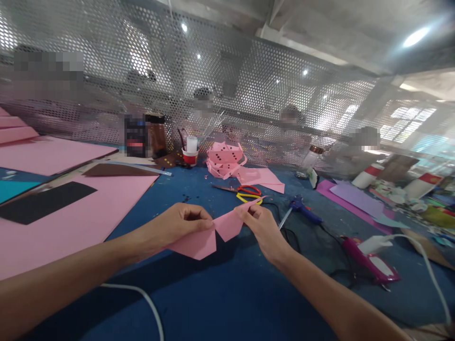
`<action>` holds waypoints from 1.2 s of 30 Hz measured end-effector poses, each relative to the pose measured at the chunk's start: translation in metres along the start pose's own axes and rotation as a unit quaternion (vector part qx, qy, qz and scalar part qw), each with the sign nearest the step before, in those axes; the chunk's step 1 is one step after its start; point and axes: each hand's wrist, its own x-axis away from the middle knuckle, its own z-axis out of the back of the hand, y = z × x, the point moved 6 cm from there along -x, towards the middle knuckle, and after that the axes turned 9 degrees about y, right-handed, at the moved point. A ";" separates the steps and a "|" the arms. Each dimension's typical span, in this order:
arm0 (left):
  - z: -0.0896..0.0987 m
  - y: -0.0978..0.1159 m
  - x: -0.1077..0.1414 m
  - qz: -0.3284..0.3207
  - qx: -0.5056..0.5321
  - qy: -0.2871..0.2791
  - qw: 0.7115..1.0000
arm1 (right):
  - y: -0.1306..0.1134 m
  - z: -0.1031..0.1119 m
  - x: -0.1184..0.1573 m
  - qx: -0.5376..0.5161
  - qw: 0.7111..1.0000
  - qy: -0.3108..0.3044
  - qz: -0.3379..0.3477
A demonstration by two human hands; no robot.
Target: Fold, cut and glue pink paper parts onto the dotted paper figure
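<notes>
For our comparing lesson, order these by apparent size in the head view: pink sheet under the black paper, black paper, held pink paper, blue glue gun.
1. Pink sheet
2. Black paper and held pink paper: too close to rank, the latter partly covered
3. Blue glue gun

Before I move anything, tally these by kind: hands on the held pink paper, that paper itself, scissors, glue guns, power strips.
Left hand and right hand: 2
Held pink paper: 1
Scissors: 1
Glue gun: 1
Power strip: 1
Total: 6
</notes>
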 end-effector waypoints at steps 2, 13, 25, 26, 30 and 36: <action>0.002 0.001 0.000 -0.004 -0.009 0.006 1.000 | -0.001 -0.001 0.001 -0.018 1.000 -0.004 -0.007; 0.005 0.014 0.004 -0.007 -0.028 0.030 0.999 | -0.001 0.004 -0.002 -0.046 0.999 0.008 -0.007; 0.009 0.006 -0.004 -0.016 -0.030 0.022 0.999 | -0.002 0.020 -0.013 -0.047 0.998 0.047 -0.002; 0.009 0.006 -0.004 -0.017 -0.029 0.021 0.999 | -0.002 0.021 -0.013 -0.050 0.998 0.047 -0.003; 0.010 0.003 -0.005 -0.024 -0.026 0.015 0.999 | -0.003 0.020 -0.013 -0.050 0.998 0.042 -0.003; 0.012 0.001 -0.006 -0.035 -0.047 0.018 0.998 | -0.005 0.021 -0.012 -0.038 0.998 0.048 -0.003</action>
